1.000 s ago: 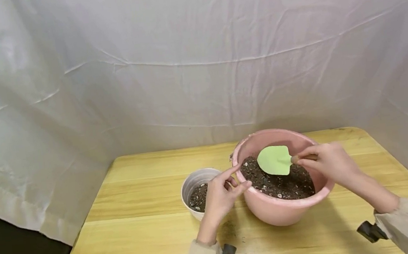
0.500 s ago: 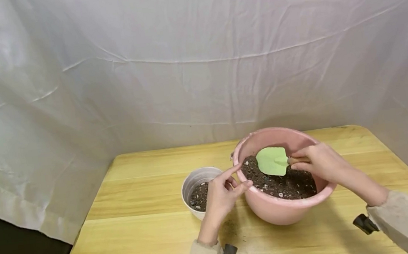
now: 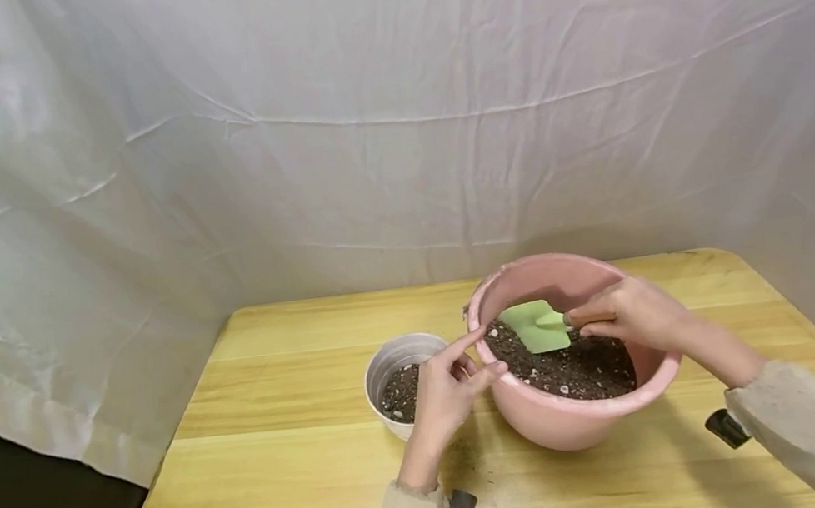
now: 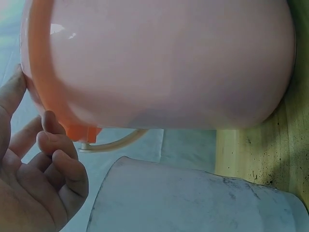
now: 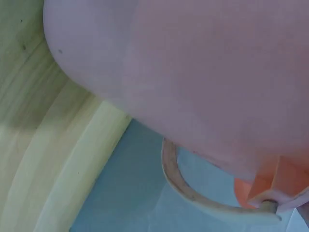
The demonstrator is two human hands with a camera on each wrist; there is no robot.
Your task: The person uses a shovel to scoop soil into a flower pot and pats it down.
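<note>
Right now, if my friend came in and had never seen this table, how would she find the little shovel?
Look at the wooden table and find the big pink pot full of dark soil, to the right of a smaller white pot. The small trowel is over that soil, its handle gripped by the right hand. It is the only light green thing there, with a flat blade.

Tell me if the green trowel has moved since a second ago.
Yes. The trowel has tipped down and left toward the soil, nearer the pink pot's left rim; the right hand holds its handle.
</note>
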